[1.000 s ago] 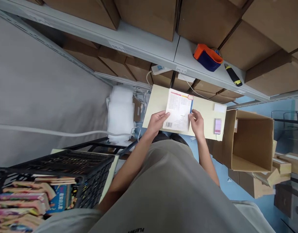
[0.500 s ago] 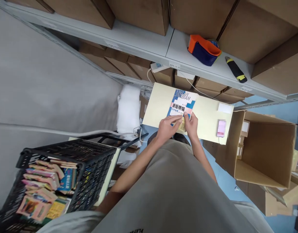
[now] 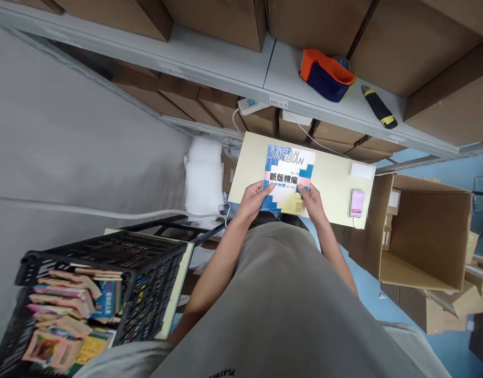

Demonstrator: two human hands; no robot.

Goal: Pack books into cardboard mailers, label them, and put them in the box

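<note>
A blue and white paperback book (image 3: 286,170) with Chinese characters and a yellow lower corner faces up between my hands, above a pale yellow board (image 3: 332,178). My left hand (image 3: 254,199) grips its left edge, thumb on the cover and fingers behind. On the opposite edge, my right hand (image 3: 313,202) holds it the same way. To the right on the board lie a pink phone-like item (image 3: 357,203), blurred out, and a white slip (image 3: 363,170).
A black crate (image 3: 155,294) of books stands at lower left. An open cardboard box (image 3: 426,236) is on the right. Along the shelf (image 3: 226,52) are brown boxes, an orange and purple tape dispenser (image 3: 326,76) and a utility knife (image 3: 379,107). White wrapping (image 3: 204,176) stands by the wall.
My left hand has moved from across the lower cover to the book's left edge, uncovering the front. The book now lies flatter to view, slightly further left. The camera view has shifted a little.
</note>
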